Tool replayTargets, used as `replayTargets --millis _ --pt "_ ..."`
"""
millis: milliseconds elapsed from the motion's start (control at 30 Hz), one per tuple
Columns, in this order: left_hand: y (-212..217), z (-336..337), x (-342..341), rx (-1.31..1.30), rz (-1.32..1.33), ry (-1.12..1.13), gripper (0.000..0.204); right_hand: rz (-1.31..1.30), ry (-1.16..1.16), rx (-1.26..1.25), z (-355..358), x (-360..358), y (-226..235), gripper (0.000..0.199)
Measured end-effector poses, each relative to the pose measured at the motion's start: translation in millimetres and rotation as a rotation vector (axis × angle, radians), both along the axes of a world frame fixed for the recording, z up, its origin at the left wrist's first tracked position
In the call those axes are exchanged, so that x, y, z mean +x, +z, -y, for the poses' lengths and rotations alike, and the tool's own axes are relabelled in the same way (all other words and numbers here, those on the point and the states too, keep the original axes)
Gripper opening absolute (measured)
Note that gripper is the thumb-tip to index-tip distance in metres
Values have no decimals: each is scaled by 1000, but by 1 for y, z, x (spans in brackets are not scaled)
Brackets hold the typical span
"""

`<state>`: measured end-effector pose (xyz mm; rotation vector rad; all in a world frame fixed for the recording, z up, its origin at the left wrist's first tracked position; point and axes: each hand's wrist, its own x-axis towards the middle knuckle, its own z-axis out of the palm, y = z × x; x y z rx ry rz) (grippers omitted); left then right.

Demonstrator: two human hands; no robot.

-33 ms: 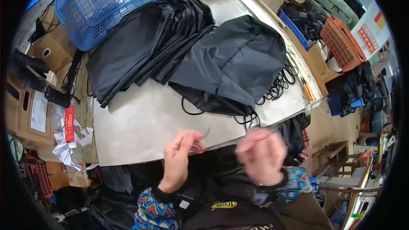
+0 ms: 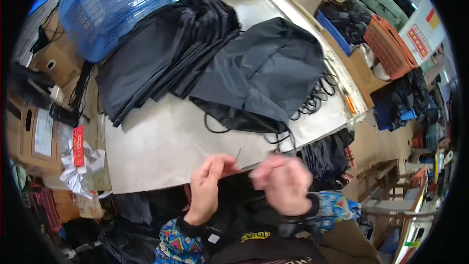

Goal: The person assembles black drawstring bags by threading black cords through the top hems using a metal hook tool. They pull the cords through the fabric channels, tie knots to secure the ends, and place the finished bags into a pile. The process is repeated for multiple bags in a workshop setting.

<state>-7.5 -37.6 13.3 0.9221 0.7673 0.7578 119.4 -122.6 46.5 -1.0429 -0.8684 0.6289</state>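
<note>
Over the table's near edge, my left hand (image 2: 207,186) is closed in a pinch. A thin, dark, needle-like piece (image 2: 240,152) sticks up from its fingertips. My right hand (image 2: 286,183) is close by on the right, its fingers curled but smeared by motion, so what it holds, if anything, does not show. Beyond both hands lies a black fabric bag (image 2: 259,76) with black cord loops (image 2: 322,93) at its right side and lower edge. Left of it is a fanned stack of folded black fabric (image 2: 151,58). All this rests on a pale tabletop (image 2: 156,156).
A blue plastic basket (image 2: 122,10) stands at the far left. An orange-handled tool (image 2: 350,104) lies by the table's right edge. Beyond that are an orange crate (image 2: 388,46) and a cardboard box (image 2: 364,71). Left are white strips (image 2: 78,176) and a red packet (image 2: 78,145).
My right hand has moved left, nearer my left hand. The whole view has shifted slightly. The bag and the stack lie as before.
</note>
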Motion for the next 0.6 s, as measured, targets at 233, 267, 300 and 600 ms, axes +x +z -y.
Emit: replayTargets --millis 233,267,300,600 --pt "-11 17 11 -73 89 421 23 561 353 144 -40 15 3 18" --pt "-5 8 -5 -15 160 169 28 546 461 72 -33 41 5 19" --pt "0 7 -11 -36 130 189 30 499 589 -141 -21 78 1 31" --pt "20 1 -53 -122 193 311 39 1715 -673 -1103 34 296 -80 39"
